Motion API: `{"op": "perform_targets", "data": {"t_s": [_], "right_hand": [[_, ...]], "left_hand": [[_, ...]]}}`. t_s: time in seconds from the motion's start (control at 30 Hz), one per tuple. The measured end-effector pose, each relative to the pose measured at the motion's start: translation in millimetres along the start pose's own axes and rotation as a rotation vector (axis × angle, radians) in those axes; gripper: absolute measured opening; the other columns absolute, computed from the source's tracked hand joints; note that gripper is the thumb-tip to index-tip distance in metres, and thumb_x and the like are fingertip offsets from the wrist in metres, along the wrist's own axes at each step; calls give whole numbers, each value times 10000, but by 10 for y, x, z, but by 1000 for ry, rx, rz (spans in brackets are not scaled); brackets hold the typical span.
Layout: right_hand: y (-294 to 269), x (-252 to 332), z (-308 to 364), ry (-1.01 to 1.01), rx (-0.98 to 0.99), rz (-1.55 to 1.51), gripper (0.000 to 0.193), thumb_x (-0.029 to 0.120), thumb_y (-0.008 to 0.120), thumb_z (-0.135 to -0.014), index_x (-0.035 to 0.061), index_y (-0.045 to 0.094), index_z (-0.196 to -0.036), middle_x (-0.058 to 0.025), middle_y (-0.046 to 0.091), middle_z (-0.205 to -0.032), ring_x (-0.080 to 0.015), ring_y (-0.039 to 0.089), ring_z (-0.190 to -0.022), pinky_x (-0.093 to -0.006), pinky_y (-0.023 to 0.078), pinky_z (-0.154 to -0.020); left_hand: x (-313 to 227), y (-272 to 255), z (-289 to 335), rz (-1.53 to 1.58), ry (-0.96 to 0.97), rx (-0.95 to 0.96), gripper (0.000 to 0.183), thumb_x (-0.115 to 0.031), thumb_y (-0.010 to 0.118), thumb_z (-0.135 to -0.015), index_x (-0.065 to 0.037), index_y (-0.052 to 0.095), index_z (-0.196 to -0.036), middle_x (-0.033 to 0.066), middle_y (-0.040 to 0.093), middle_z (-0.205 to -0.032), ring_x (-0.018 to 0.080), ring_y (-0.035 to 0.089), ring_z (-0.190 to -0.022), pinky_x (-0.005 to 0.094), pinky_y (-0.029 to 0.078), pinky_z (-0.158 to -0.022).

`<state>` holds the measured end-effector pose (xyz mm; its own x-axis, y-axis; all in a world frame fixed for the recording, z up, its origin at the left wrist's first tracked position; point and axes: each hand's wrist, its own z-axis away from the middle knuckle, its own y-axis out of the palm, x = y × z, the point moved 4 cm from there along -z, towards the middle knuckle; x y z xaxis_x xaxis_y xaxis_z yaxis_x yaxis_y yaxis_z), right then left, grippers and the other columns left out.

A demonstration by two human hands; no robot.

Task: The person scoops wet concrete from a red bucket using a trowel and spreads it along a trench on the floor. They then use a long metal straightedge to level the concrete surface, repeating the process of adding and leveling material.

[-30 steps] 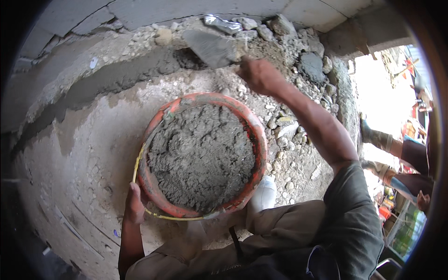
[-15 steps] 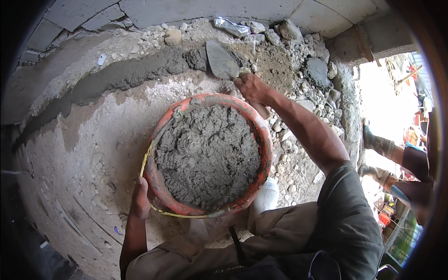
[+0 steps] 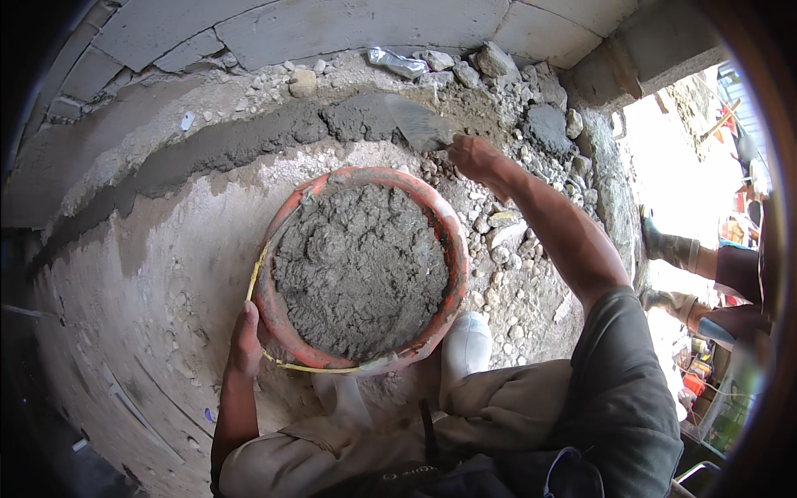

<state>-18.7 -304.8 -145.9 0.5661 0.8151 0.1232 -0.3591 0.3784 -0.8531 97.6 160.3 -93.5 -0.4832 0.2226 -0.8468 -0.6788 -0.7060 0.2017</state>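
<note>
A round orange bucket (image 3: pixel 286 328), its rim smeared with cement, is nearly full of wet grey mortar (image 3: pixel 361 266). My left hand (image 3: pixel 244 349) grips its left side by the yellow handle (image 3: pixel 254 278); the thumb shows and the other fingers are mostly hidden. Beyond the bucket, my right hand (image 3: pixel 479 160) is closed round the handle of a trowel. The trowel's flat metal blade (image 3: pixel 422 124) points left and lies against the right end of a wet mortar strip (image 3: pixel 241 137). That strip curves along the ground toward the far left.
A pale block wall (image 3: pixel 349 29) runs along the far side. Loose stones (image 3: pixel 496 62) and a crumpled silver wrapper (image 3: pixel 397 63) lie at its foot. A concrete post (image 3: pixel 610 174) stands to the right, past which another person's boots (image 3: pixel 671 249) show. My white boot (image 3: pixel 466 344) is beside the bucket.
My right hand has drawn the trowel to the right, and the mortar under its blade looks smoother and reaches farther right. My left hand stays at the bucket.
</note>
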Motion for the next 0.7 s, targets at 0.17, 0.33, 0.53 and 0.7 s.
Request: {"op": "perform_targets", "data": {"t_s": [0.17,0.33,0.53,0.7], "right_hand": [[-456,-402,865,27,-97,-164,156,159,514,-926,54,596,-1007,-83,575,-901,-184,590,-747,-338,545,-688],[-1151,244,1796,-101,-170,59,102,135,558,-884,43,562,-928,-109,618,-757,-214,626,-694,-388,517,-641],[-592,823,1981,-228,-113,289,77,104,533,-882,77,537,-954,-71,522,-581,-211,489,-425,-364,439,-402],[-398,1165,2077,-327,70,7,148,103,520,-859,46,569,-986,-171,597,-642,-323,625,-573,-438,519,-540]], "left_hand": [[-13,-66,-103,-42,43,105,671,-479,339,-988,48,316,-1403,122,381,-1427,220,344,-1328,351,250,-1104],[-44,-154,-16,-41,87,88,636,-454,317,-1003,58,355,-1377,128,419,-1389,211,377,-1293,341,263,-1090],[-300,179,-55,-170,185,149,598,-453,312,-1010,64,437,-1282,123,499,-1237,172,441,-1156,307,323,-1013],[-314,179,-26,-145,96,194,496,-453,309,-1014,-1,504,-1078,20,478,-977,105,421,-925,255,357,-864]]}}
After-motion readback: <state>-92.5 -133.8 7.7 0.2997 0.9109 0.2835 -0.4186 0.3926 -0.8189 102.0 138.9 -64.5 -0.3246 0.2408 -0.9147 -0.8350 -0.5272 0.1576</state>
